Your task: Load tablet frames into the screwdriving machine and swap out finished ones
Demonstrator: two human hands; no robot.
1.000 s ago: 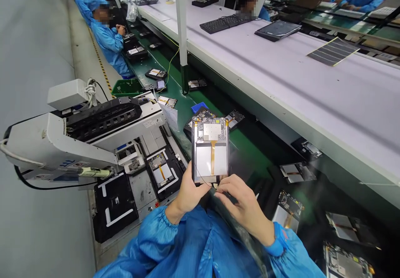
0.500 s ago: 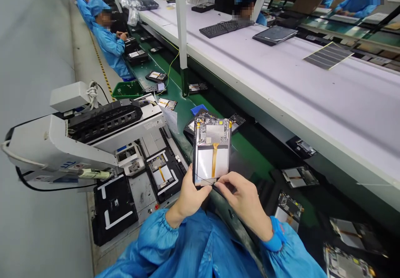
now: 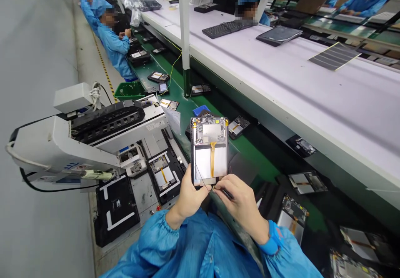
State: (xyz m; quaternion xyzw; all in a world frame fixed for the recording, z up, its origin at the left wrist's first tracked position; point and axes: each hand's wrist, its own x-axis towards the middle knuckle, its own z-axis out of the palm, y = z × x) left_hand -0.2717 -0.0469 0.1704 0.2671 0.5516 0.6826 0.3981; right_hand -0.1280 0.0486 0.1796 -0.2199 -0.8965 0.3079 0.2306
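Observation:
An opened tablet point(image 3: 204, 161) is held upright in front of me, showing its circuit board at the top, a silver battery and an orange ribbon strip. My left hand point(image 3: 190, 196) grips its lower left corner, thumb across the bottom edge. A thin black wire point(image 3: 197, 169) runs down the tablet's left side and loops to the bottom edge. At that edge my right hand point(image 3: 239, 199) pinches the wire's end between thumb and fingers. The pinched tip itself is mostly hidden.
At left stands a bench machine point(image 3: 59, 144) with two black fixtures; one fixture point(image 3: 173, 188) holds another opened tablet. Several opened tablets lie on the green conveyor point(image 3: 253, 157). A white shelf point(image 3: 281, 73) runs above it. A co-worker point(image 3: 114, 44) sits farther along the line.
The tablet has shifted slightly left in view. My right hand has turned a little at the bottom edge, and the wire now hangs in a different curve. Tablets on the conveyor have shifted slightly.

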